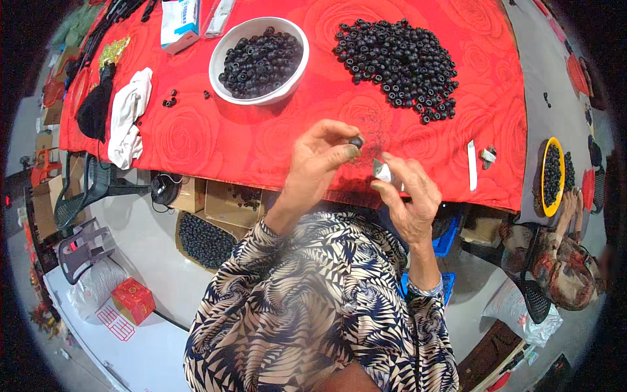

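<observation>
Beads (261, 62) heaped in white bowl (222, 49)
</observation>
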`<state>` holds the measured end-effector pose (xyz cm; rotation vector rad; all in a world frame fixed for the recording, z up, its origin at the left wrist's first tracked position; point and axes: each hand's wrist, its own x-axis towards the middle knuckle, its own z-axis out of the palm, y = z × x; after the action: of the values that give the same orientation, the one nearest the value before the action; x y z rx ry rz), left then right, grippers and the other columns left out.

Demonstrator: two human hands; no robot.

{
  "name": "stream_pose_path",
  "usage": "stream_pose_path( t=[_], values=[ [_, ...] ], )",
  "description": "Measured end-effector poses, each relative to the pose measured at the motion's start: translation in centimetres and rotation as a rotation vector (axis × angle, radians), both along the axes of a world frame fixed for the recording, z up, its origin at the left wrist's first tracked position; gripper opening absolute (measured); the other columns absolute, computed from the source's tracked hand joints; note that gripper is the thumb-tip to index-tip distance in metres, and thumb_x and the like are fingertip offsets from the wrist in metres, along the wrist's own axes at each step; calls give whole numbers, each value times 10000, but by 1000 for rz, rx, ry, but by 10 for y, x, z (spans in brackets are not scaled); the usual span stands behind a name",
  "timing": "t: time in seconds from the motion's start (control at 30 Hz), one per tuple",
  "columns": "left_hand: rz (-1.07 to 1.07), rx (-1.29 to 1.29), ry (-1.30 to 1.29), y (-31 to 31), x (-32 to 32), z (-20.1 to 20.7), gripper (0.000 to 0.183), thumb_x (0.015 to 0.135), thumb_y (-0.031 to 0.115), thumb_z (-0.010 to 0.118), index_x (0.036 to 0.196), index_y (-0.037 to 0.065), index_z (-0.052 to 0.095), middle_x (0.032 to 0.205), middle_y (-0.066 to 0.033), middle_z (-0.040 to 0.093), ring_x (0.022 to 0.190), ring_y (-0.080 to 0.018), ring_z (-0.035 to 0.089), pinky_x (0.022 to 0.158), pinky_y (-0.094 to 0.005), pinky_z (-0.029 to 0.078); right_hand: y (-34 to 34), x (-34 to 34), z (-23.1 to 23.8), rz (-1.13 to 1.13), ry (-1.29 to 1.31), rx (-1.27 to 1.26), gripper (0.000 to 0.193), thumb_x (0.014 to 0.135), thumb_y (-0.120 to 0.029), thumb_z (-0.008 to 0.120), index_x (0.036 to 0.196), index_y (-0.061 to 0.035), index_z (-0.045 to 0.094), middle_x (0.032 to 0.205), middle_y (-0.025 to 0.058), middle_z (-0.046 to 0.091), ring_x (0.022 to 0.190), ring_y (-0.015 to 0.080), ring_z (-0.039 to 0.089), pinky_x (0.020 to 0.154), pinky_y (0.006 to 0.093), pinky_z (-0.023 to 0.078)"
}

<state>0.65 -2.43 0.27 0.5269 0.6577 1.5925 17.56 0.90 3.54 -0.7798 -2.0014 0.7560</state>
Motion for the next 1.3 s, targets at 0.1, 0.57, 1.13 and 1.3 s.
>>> stream_pose_path(
  t=[0.1, 0.57, 1.13, 1.3],
  values=[
    [-55, 0, -123, 0, -2, -3, 237, 787, 16, 602, 1019, 33, 558, 1009, -78, 575, 942, -156, 545, 779, -269, 456, 2, -4, -5, -19, 25, -2, 401, 643, -30, 727, 1021, 4, 598, 816, 134, 606, 652, 238, 589, 558, 310, 475],
    [-142, -112, -318, -10, 8, -6, 178, 840, 44, 551, 1018, 34, 547, 994, -71, 570, 847, -133, 552, 765, -231, 452, -18, -2, -3, -84, 62, -220, 296, 697, -44, 697, 951, 13, 556, 789, 148, 612, 681, 273, 619, 583, 324, 482],
    [-207, -122, -411, -11, 12, -8, 157, 862, 75, 528, 1014, 38, 529, 981, -90, 575, 777, -123, 547, 695, -226, 463, -15, -4, -8, -19, -13, -141, 336, 749, -18, 660, 1055, 29, 528, 850, 141, 633, 739, 189, 644, 624, 277, 509],
    [-180, -109, -366, -11, 14, -10, 158, 863, 68, 524, 1017, 34, 526, 993, -93, 576, 775, -127, 548, 698, -230, 467, -15, -4, -11, -5, -2, -152, 323, 753, -4, 646, 1054, 34, 536, 908, 147, 638, 782, 200, 644, 647, 280, 507]
  ],
)
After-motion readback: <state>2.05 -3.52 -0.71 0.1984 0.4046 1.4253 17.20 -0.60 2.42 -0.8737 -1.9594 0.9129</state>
